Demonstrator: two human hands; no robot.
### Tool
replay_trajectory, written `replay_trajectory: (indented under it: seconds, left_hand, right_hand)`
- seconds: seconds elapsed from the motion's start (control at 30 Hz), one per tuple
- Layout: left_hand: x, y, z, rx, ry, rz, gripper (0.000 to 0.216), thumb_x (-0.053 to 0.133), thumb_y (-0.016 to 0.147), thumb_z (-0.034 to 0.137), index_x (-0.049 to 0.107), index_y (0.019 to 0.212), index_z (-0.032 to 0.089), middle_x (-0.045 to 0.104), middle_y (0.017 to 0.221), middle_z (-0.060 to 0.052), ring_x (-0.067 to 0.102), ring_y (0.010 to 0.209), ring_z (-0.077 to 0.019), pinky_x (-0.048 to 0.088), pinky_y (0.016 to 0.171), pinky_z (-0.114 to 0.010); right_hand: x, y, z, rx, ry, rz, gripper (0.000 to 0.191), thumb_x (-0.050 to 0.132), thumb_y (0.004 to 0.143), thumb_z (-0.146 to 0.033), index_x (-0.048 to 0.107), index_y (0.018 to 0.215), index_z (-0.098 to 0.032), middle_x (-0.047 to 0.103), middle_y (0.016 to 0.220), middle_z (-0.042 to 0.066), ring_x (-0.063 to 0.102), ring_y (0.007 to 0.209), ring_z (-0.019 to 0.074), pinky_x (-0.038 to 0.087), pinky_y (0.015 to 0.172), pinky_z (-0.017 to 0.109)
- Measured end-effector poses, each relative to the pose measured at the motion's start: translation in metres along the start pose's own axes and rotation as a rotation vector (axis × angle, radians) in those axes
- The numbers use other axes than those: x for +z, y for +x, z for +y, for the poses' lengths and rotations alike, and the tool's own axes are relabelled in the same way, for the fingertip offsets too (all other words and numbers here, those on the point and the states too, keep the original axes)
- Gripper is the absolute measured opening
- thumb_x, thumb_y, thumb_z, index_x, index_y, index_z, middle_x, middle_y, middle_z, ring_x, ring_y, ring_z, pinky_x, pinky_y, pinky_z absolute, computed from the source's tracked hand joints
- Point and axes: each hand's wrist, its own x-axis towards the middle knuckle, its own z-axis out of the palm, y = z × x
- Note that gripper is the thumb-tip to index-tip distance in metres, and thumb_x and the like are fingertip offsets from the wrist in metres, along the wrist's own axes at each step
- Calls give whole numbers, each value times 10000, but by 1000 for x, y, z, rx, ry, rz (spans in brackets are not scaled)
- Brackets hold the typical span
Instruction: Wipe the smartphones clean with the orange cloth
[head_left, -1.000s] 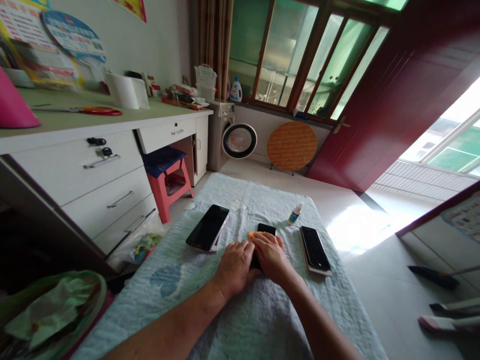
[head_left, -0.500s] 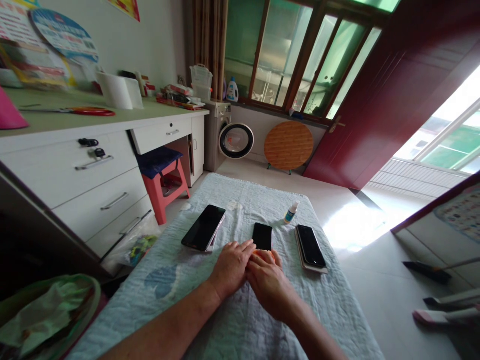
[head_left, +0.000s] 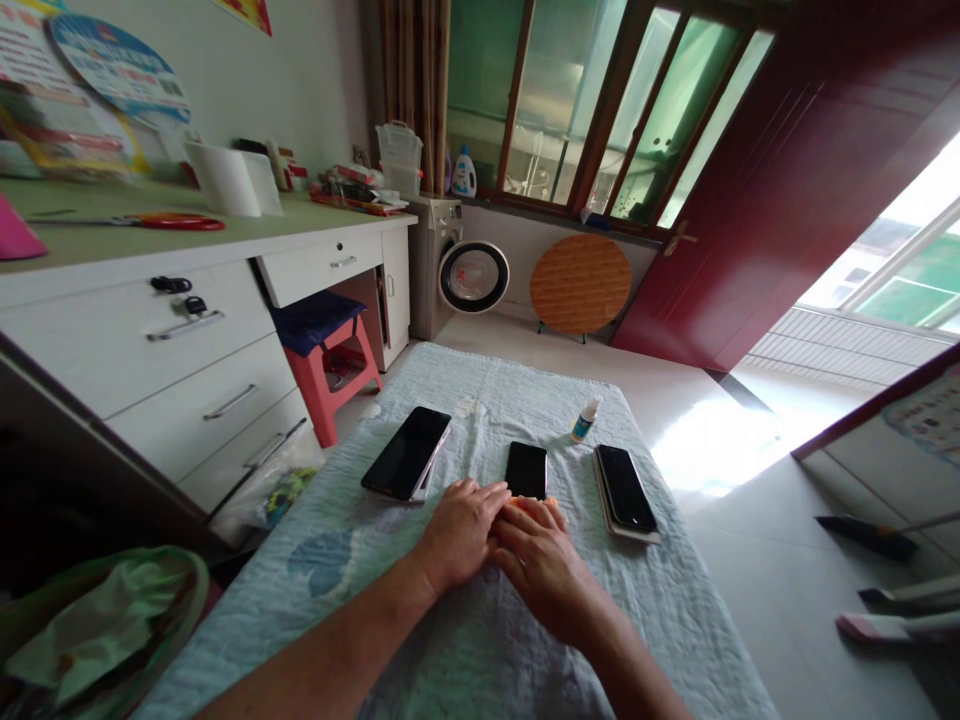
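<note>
A black smartphone [head_left: 527,470] lies in the middle of the bed-like surface, its near part hidden under my hands. My left hand [head_left: 461,525] holds the phone at its near left side, fingertips reaching over the edge. Beside it, my right hand [head_left: 541,560] presses an orange cloth [head_left: 553,510] onto the phone's near part, fingers laid over the cloth. Most of the cloth is covered by the fingers. A small spray bottle [head_left: 585,420] stands beyond the phone. To the left lies a larger dark phone or tablet [head_left: 409,452] on something thin, and another phone [head_left: 625,488] rests on a pale flat item at right.
A light blue quilted cover [head_left: 480,385] spreads under everything. A white desk [head_left: 225,340] with drawers stands left, near a red stool [head_left: 322,390] and a basket [head_left: 196,585]. Beyond are a washing machine [head_left: 431,270] with its door ajar, a round wooden tabletop [head_left: 581,283] and a red door [head_left: 735,220].
My right hand's fingers have flattened slightly over the orange cloth. My left hand keeps its place at the phone. The view has shifted a little.
</note>
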Motion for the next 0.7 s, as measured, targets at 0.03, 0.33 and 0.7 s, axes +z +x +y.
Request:
replay_trajectory:
  seconds: [0.03, 0.33, 0.7]
  left_hand:
    - [0, 0, -1, -5, 2, -6, 522, 572, 823, 222, 527, 1343, 215, 564, 1389, -57, 546, 1150, -269, 378, 1043, -419]
    - [-3, 1, -3, 38, 12, -25, 439, 578, 861, 313, 578, 1287, 206, 506, 1448, -67, 531, 1194, -276, 360, 1066, -437]
    - [-2, -1, -4, 39, 27, 13, 499, 645, 843, 408, 580, 1300, 216, 568, 1387, -59, 541, 1162, -284, 375, 1048, -436]
  right_hand:
    - [-1, 0, 0, -4, -3, -3, 253, 473, 991, -344, 649, 1172, -354, 631, 1243, -19, 456, 1235, 192, 211, 1124, 385]
    - [-8, -2, 4, -3, 32, -18, 306, 443, 995, -325, 617, 1247, -333, 628, 1265, -11, 470, 1229, 194, 231, 1139, 401]
    - [-14, -10, 20, 22, 0, -48, 330, 438, 985, -326, 629, 1254, -307, 600, 1338, -8, 505, 1213, 206, 315, 1104, 376]
